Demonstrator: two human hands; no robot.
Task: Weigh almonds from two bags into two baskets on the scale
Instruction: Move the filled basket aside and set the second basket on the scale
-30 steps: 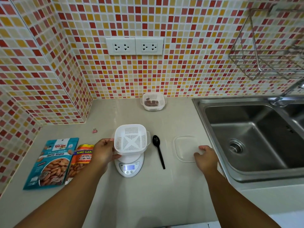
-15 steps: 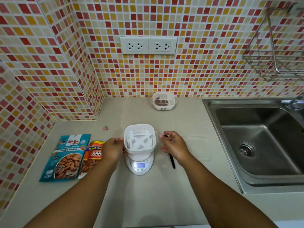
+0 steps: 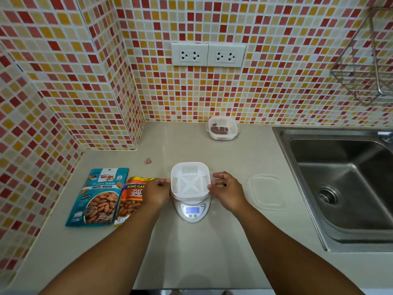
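Observation:
An empty white slotted basket [image 3: 190, 179] sits on a small white digital scale [image 3: 192, 210] with a lit display. My left hand [image 3: 157, 191] grips the basket's left rim and my right hand [image 3: 226, 190] grips its right rim. A second white basket [image 3: 222, 128] with almonds in it stands at the back by the wall. Two almond bags lie flat to the left: a blue one [image 3: 100, 196] and an orange one [image 3: 131, 196], partly under my left hand. The black spoon is hidden behind my right hand.
A clear plastic lid [image 3: 266, 192] lies right of the scale. The steel sink [image 3: 344, 184] fills the right side. A small pink clip [image 3: 148, 160] lies near the corner. A wire rack [image 3: 365, 60] hangs on the tiled wall, with twin sockets [image 3: 208, 54] above the counter.
My right hand left the clear lid, crossed left over the spoon and took the basket's right rim. My left hand stayed on the left rim. The camera shifted left.

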